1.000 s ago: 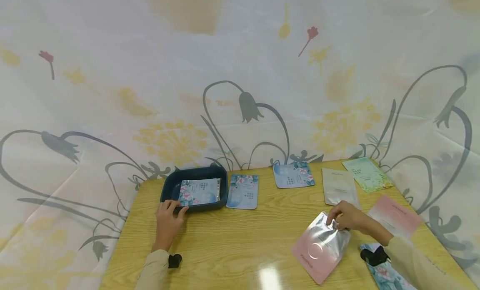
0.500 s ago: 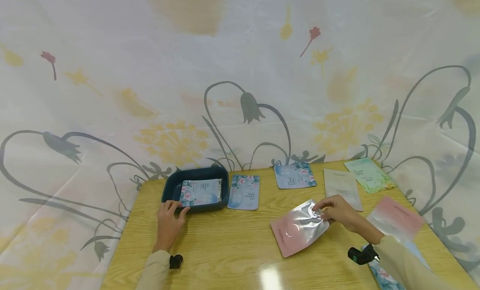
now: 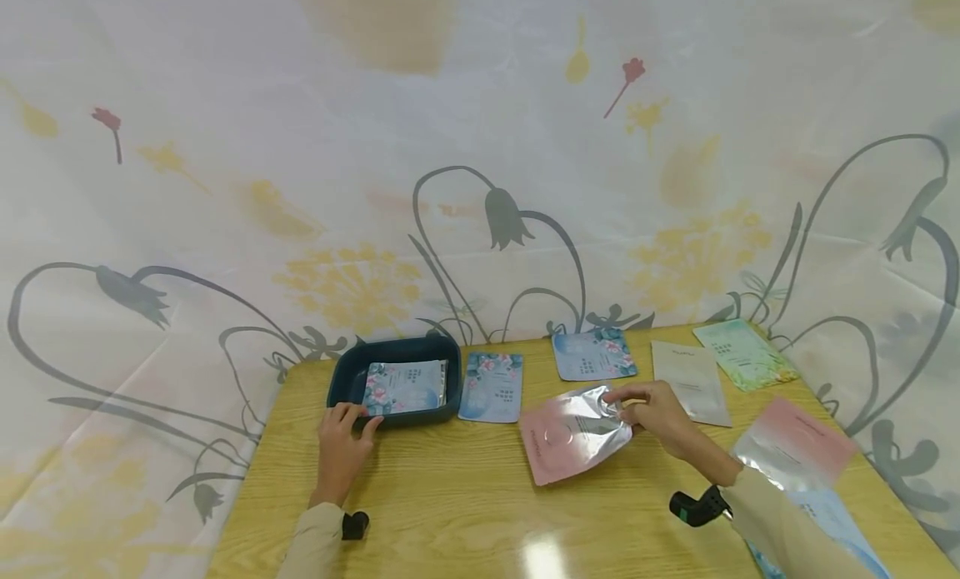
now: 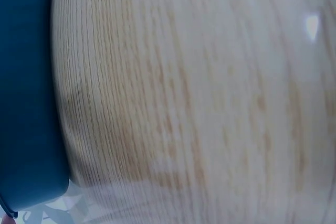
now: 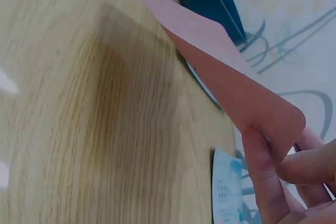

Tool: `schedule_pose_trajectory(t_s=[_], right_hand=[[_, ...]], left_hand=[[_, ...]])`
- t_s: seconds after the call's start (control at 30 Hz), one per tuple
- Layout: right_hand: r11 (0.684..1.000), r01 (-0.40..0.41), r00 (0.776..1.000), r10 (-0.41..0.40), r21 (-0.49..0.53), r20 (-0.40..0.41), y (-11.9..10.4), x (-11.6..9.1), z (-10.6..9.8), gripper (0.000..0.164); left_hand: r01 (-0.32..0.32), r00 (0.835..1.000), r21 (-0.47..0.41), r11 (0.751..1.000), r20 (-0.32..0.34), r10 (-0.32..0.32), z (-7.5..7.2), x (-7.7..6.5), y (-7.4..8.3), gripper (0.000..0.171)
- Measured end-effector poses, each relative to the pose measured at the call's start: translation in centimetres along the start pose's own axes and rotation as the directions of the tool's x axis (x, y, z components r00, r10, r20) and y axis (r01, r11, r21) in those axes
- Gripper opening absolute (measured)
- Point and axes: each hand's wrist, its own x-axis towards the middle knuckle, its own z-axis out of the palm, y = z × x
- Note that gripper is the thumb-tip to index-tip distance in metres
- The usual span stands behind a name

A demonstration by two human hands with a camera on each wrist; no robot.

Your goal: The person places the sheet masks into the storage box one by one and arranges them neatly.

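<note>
My right hand pinches the silver end of a pink and silver face mask packet, lifted off the table and tilted. In the right wrist view the thumb and fingers grip one corner of the packet, whose plain pink side shows. My left hand holds the near rim of a dark blue tub at its left front corner. Inside the tub lies a blue floral mask packet, with other packet edges under it. Only the outer wall of the tub and a bit of fingertip show in the left wrist view.
Beside the tub lies a blue floral packet. Along the back are another blue packet, a beige one and a green one. At right, a pink and silver packet overlaps a blue one. A printed cloth hangs behind.
My right hand has carried the pink and silver packet leftward across the table toward the tub, turning its pink end to the left. The left hand stays at the tub's rim.
</note>
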Motion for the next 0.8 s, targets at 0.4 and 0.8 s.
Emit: schedule_pose_trajectory(t_s=[0.4, 0.8], right_hand=[[0.998, 0.032, 0.998, -0.029, 0.049, -0.049, -0.8, 1.1, 2.6, 0.026], [0.991, 0.026, 0.997, -0.016, 0.132, -0.075, -1.9, 2.6, 4.6, 0.027]], left_hand=[[0.017, 1.0, 0.008, 1.0, 0.003, -0.017, -0.3, 0.0, -0.1, 0.024], [0.007, 1.0, 0.018, 1.0, 0.008, -0.007, -0.2, 0.1, 0.0, 0.024]])
